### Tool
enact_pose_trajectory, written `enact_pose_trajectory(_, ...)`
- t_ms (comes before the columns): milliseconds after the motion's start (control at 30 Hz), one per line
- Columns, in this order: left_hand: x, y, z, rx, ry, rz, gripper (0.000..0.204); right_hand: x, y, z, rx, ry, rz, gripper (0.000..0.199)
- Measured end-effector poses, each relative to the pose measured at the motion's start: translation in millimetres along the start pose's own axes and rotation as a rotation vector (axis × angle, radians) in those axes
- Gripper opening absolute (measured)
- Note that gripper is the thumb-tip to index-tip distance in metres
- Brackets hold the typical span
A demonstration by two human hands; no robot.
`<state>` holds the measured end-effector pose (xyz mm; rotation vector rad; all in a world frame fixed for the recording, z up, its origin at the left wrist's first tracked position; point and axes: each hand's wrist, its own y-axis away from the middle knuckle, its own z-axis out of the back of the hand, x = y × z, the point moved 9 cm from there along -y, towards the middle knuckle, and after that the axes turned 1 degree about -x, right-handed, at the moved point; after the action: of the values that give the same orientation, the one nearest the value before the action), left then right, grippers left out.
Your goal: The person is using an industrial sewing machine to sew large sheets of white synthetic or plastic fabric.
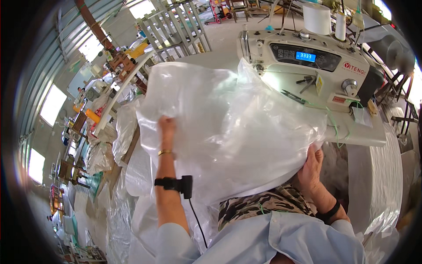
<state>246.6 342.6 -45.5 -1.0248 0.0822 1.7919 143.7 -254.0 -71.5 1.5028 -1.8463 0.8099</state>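
Note:
A large sheet of clear, glossy plastic film spreads in loose folds over my lap and up onto the sewing machine's table. Its upper part bunches beneath the lit needle area, and the needle itself is hidden. My left hand, slightly blurred, is closed in a fist on the left part of the film. At the film's right edge, near the table's front, my right hand grips it between thumb and fingers. The white sewing machine stands ahead on the right, its blue display lit.
Dark thread snips lie on the machine bed, with green cord trailing beside them. White thread cones stand on top. A grey metal rack is beyond the table. More plastic film hangs at the right.

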Motion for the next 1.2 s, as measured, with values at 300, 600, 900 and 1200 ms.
enact_pose_trajectory(300, 99.3, -8.3, 216.9, -0.311, -0.679, 0.218, 0.024, -18.6, -58.7, 20.5, -0.103, 0.276, 0.019, 0.028)
enact_pose_trajectory(600, -205.3, 45.9, -30.7, 0.360, -0.319, -0.561, 0.038, 11.3, -80.2, -43.1, -0.084, 0.683, 0.231, 0.045)
enact_pose_trajectory(900, -198.3, 49.6, -114.3, 0.449, -0.401, -0.381, 0.034, -27.1, 28.4, -157.3, 0.712, 1.649, 0.992, 0.074)
enact_pose_trajectory(1200, -206.1, 47.3, -103.0, 0.370, -0.233, -0.525, 0.036, -41.6, 28.2, -185.2, 0.943, 1.319, 0.960, 0.019)
